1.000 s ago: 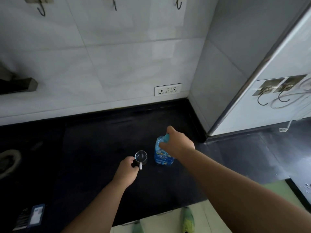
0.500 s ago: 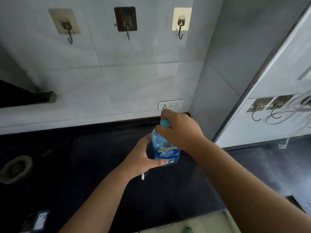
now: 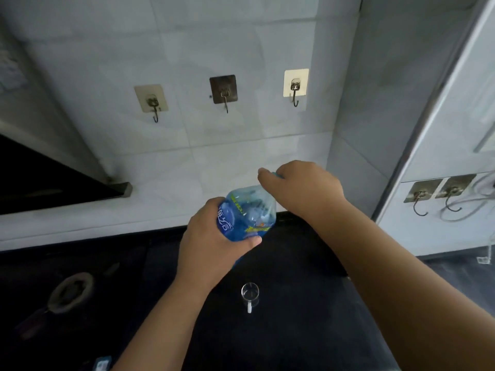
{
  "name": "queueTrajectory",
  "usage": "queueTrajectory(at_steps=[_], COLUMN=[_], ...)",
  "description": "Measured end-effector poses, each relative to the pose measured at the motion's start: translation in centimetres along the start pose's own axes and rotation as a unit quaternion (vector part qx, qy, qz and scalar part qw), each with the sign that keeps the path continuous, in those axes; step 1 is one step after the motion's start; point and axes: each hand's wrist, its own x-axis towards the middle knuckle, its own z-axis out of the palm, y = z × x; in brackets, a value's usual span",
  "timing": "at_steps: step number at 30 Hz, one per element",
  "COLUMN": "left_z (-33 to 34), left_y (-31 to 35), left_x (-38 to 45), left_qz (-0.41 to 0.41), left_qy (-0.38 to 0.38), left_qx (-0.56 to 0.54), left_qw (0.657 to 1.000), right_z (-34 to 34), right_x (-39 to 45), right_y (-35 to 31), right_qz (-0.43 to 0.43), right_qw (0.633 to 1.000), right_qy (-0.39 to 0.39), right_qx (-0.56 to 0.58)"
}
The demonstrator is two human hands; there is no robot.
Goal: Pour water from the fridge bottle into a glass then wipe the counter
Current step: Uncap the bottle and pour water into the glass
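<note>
Head view: at frame centre the left hand [image 3: 211, 245] grips the blue bottle [image 3: 247, 212] round its body, held above the dark surface [image 3: 294, 330]. The right hand [image 3: 302, 188] has its fingers curled round the cap end. Lower centre, the glass [image 3: 250, 292] stands on the surface, apart from both hands.

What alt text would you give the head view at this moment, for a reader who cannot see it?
A person holds a blue water bottle above a black counter, the left hand wrapped round its body and the right hand closed over its cap end. A small clear glass stands on the counter below, apart from both hands. Three hooks hang on the tiled wall behind.
</note>
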Motion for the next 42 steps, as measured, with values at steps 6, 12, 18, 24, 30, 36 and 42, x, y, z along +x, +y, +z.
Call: queueTrajectory(at_steps=[6,12,18,24,30,36,42], left_z=[-4.7,-6.4,-3.9,-7.0,-5.3,-7.2,-8.1], left_y=[0.8,-0.2,0.5,-1.5,-0.7,-1.5,-2.4], left_x=[0.8,0.6,-0.6,0.5,-1.1,-1.0,-1.3], left_qz=[-0.025,-0.052,0.052,-0.035,-0.021,-0.025,-0.031], left_qy=[-0.135,-0.262,-0.01,-0.292,-0.102,-0.187,-0.199], left_qx=[-0.096,-0.191,0.028,-0.212,-0.081,-0.077,-0.077], left_qw=[0.986,0.945,0.998,0.932,0.991,0.979,0.976], right_z=[-0.9,-0.8,-0.7,-0.1,0.2,1.8,2.0], right_x=[-0.9,-1.3,-1.3,-2.8,-3.2,-4.2,-5.2], right_y=[-1.1,-2.0,-3.3,-2.7,-2.8,-1.9,-1.3], right_qz=[-0.136,-0.34,0.002,-0.4,-0.067,-0.174,-0.239], right_qw=[0.982,0.935,0.997,0.893,0.993,0.979,0.97], right_qy=[0.056,0.087,0.034,0.206,0.073,0.095,0.01], right_qx=[0.12,0.055,-0.073,-0.028,-0.06,0.044,0.034])
